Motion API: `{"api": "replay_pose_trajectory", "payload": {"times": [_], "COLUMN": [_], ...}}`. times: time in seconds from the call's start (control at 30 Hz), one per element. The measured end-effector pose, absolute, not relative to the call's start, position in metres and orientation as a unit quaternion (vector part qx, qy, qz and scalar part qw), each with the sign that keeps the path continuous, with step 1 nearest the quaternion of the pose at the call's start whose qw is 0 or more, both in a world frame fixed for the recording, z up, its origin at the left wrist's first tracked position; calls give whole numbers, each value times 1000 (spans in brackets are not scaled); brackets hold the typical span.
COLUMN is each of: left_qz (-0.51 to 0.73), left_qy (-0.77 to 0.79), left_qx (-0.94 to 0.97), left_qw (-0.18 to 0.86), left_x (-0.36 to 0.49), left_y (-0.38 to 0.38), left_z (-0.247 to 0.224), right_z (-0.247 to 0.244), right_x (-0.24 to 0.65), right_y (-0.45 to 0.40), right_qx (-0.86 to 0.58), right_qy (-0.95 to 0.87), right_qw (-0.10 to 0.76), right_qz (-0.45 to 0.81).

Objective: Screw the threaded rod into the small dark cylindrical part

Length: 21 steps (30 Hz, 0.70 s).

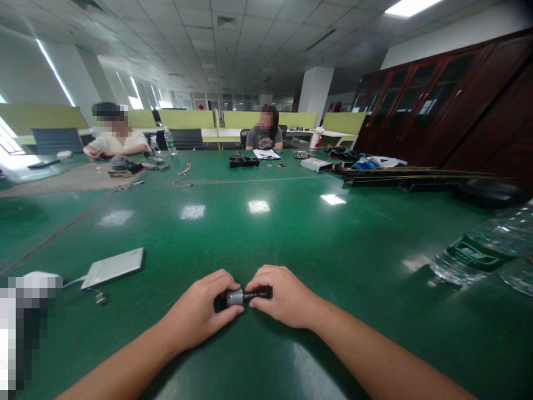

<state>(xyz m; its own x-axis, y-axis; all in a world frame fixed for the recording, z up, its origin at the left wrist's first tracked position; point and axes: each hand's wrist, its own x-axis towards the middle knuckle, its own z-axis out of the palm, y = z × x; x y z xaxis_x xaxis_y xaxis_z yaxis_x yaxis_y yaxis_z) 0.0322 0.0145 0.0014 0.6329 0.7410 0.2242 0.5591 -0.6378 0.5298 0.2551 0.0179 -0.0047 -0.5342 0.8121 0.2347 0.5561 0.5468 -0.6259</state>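
Two pinch grips | my left hand [203, 303] holds a silver cylinder [235, 298] | my right hand [287, 294] holds the black ridged rod [259, 295] at its end | green table [216, 233] below

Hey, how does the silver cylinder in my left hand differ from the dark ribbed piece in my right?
The silver cylinder is pale and looks smooth, while the dark ribbed piece is blackish and ridged. The cylinder is thicker; the ribbed piece is slimmer. Your left hand grips the cylinder, your right hand the ribbed piece. Both lie roughly in line, end toward end.
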Motion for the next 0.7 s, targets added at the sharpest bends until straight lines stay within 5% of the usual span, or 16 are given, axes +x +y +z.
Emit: {"api": "replay_pose_trajectory", "payload": {"times": [0.7], "left_qz": [205], "left_qy": [375], "left_qx": [880], "left_qw": [209], "left_x": [32], "left_y": [14], "left_z": [2], "right_z": [-11], "right_x": [253], "right_y": [22], "right_qx": [-396], "right_qy": [-829], "right_qw": [284], "right_qz": [276]}}
